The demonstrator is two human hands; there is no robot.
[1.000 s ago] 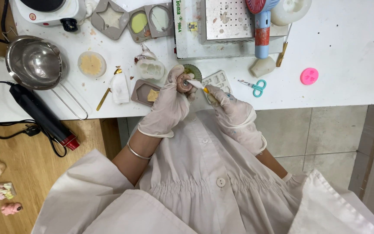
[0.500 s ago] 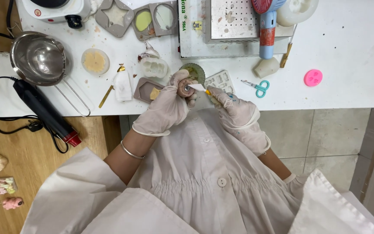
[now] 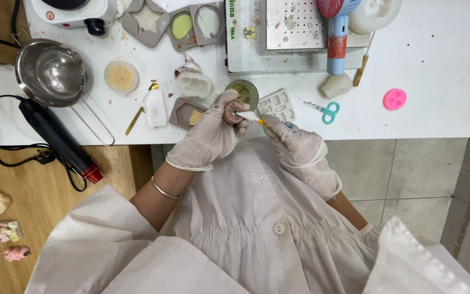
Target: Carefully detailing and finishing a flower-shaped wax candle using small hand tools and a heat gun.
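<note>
Left hand (image 3: 209,139), gloved in thin white latex, is curled tight around a small round pinkish-brown moulded piece (image 3: 230,111), held up just above the near edge of the white table (image 3: 436,65). Right hand (image 3: 297,149), also gloved, pinches a slim yellow-handled tool with a white tip (image 3: 250,116), tip touching the piece's face. That piece looks light, probably waxy and easily dented, so cradling it by the rim, as here, seems wise. Just behind sit a round green fluted mould (image 3: 244,90) and a pale grey silicone mould tray (image 3: 277,104); teal scissors (image 3: 325,110) lie nearby.
</note>
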